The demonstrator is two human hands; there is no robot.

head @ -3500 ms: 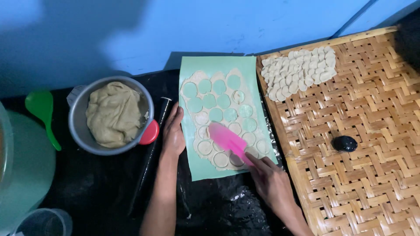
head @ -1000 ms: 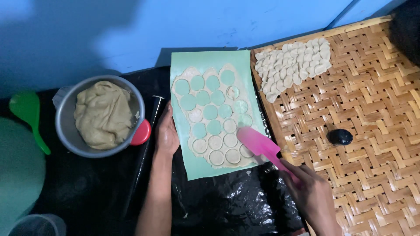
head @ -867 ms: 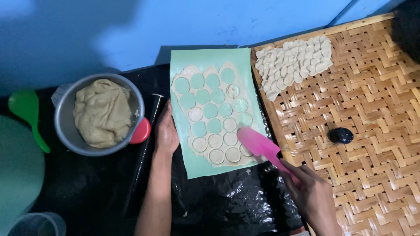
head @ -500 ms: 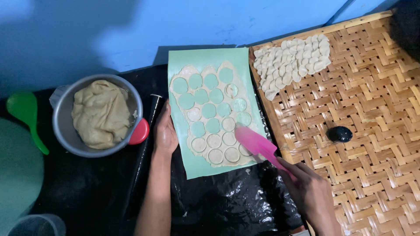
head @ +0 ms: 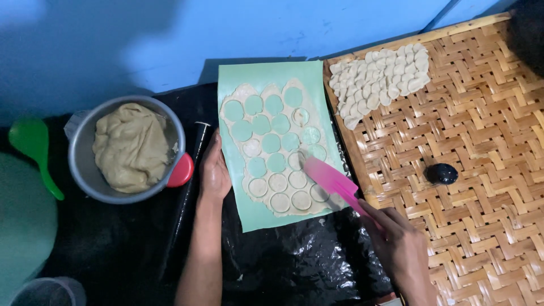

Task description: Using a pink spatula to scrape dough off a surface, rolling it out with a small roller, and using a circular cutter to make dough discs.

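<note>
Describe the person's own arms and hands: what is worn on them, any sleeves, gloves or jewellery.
Both forearms are bare, with no sleeves in view. The left hand and right hand wear no gloves. No rings, watch or bracelets show on the fingers or wrists, though the light is dim.

Matt metal bowl (head: 85, 170), glossy crinkled black plastic sheet (head: 294, 260), rough woven bamboo tray (head: 487, 147), seemingly smooth plastic pink spatula (head: 331, 180)

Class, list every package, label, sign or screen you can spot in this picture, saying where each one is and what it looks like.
None: no package, label, sign or screen shows.
Only unmarked kitchen things are in view: a green mat with cut dough, a metal bowl of dough at left, a woven tray at right.
</note>
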